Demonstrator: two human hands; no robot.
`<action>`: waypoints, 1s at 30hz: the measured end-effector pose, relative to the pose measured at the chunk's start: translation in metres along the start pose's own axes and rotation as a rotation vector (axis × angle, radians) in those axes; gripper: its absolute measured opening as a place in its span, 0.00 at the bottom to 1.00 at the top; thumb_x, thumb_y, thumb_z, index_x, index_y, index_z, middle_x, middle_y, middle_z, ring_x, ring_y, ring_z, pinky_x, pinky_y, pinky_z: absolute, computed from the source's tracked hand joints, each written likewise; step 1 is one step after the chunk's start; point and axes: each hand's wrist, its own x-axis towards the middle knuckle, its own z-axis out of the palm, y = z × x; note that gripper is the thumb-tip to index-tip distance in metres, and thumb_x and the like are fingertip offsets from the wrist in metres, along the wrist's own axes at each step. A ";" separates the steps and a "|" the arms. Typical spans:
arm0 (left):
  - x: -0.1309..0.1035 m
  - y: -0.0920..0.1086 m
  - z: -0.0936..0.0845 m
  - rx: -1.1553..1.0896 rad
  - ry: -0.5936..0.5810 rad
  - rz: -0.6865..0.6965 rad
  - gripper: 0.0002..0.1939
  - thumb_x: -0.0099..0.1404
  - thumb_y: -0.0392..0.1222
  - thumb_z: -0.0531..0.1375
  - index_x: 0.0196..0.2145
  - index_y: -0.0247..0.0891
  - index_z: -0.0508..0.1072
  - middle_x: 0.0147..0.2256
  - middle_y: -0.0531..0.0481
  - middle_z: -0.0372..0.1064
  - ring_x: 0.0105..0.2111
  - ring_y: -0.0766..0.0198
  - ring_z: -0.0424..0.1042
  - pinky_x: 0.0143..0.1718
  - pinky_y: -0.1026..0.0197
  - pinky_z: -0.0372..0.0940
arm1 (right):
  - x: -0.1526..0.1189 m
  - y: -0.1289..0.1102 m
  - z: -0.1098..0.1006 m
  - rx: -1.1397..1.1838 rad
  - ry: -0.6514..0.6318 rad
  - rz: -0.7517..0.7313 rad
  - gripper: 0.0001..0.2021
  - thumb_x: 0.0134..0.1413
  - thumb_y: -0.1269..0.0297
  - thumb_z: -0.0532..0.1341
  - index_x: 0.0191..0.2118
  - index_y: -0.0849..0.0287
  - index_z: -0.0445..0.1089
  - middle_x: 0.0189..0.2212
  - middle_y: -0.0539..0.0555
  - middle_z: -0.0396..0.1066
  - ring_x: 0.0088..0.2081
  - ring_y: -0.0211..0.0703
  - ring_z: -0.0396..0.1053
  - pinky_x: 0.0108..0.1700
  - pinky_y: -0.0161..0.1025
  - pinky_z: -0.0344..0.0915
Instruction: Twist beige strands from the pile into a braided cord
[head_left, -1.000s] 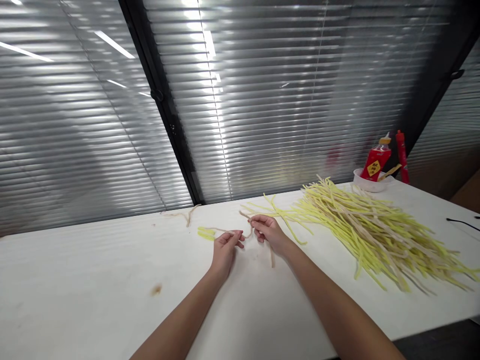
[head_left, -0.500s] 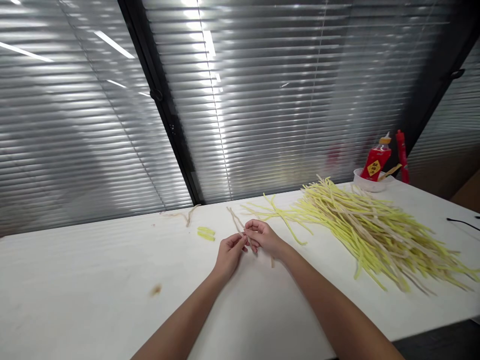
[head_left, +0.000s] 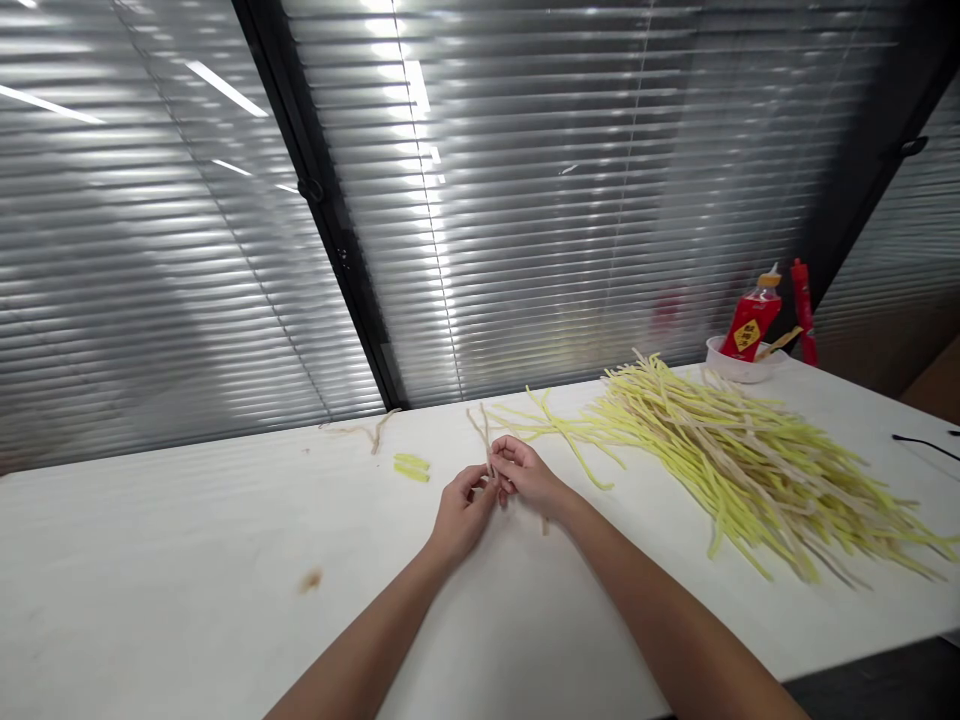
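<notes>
White tabletop (head_left: 187, 580) beneath, left hand (head_left: 462, 510) and right hand (head_left: 529, 476) pinch a beige strand (head_left: 487, 443), its earlier-spread ends now close together.

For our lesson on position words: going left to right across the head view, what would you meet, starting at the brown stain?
Brown stain, bent beige pipe cleaner, short yellow pipe-cleaner pieces, left hand, right hand, red-labelled bottle, slim red tube.
</notes>
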 end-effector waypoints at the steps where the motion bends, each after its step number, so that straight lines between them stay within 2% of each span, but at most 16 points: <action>1: 0.000 0.000 0.001 -0.006 -0.004 -0.002 0.12 0.58 0.48 0.57 0.33 0.38 0.75 0.30 0.47 0.71 0.31 0.61 0.67 0.33 0.62 0.60 | 0.000 0.000 0.000 -0.012 0.006 -0.002 0.14 0.48 0.54 0.62 0.33 0.56 0.60 0.19 0.41 0.59 0.15 0.28 0.53 0.16 0.29 0.59; 4: -0.002 -0.001 0.002 0.047 -0.010 0.024 0.12 0.58 0.46 0.58 0.38 0.39 0.74 0.32 0.47 0.73 0.30 0.62 0.68 0.32 0.63 0.60 | 0.000 0.000 0.000 -0.040 0.022 -0.008 0.14 0.48 0.54 0.61 0.32 0.56 0.59 0.18 0.41 0.59 0.13 0.27 0.52 0.14 0.27 0.53; 8: -0.003 0.000 0.003 0.069 -0.033 0.050 0.11 0.60 0.44 0.56 0.38 0.39 0.73 0.34 0.47 0.73 0.32 0.61 0.69 0.34 0.62 0.61 | -0.001 -0.003 0.001 -0.017 0.030 0.010 0.13 0.49 0.55 0.61 0.33 0.56 0.59 0.17 0.40 0.56 0.13 0.26 0.49 0.14 0.27 0.50; 13: -0.003 -0.001 0.003 0.099 -0.006 0.066 0.10 0.61 0.44 0.54 0.34 0.39 0.72 0.30 0.48 0.72 0.30 0.61 0.67 0.34 0.62 0.60 | -0.001 -0.005 0.004 0.007 0.050 0.036 0.14 0.46 0.55 0.62 0.32 0.56 0.58 0.20 0.40 0.58 0.13 0.25 0.49 0.14 0.27 0.49; 18: -0.003 0.001 0.003 0.059 -0.026 0.062 0.11 0.62 0.45 0.52 0.34 0.39 0.72 0.31 0.48 0.72 0.32 0.60 0.68 0.37 0.62 0.60 | 0.000 -0.005 0.003 -0.014 0.100 0.038 0.15 0.45 0.55 0.63 0.36 0.56 0.61 0.25 0.42 0.61 0.14 0.24 0.52 0.14 0.27 0.48; 22: -0.003 0.005 0.004 0.065 -0.021 0.061 0.11 0.62 0.45 0.53 0.31 0.39 0.73 0.30 0.48 0.72 0.31 0.60 0.68 0.36 0.62 0.60 | 0.000 -0.005 0.001 -0.044 0.094 0.040 0.16 0.46 0.54 0.63 0.39 0.58 0.65 0.24 0.43 0.61 0.14 0.25 0.52 0.14 0.28 0.48; 30: -0.003 0.003 0.003 0.075 -0.007 0.042 0.12 0.61 0.46 0.53 0.28 0.39 0.74 0.28 0.49 0.72 0.29 0.61 0.68 0.35 0.62 0.60 | -0.001 -0.010 0.004 -0.070 0.139 0.036 0.17 0.44 0.52 0.63 0.35 0.60 0.68 0.19 0.44 0.60 0.13 0.26 0.50 0.15 0.30 0.49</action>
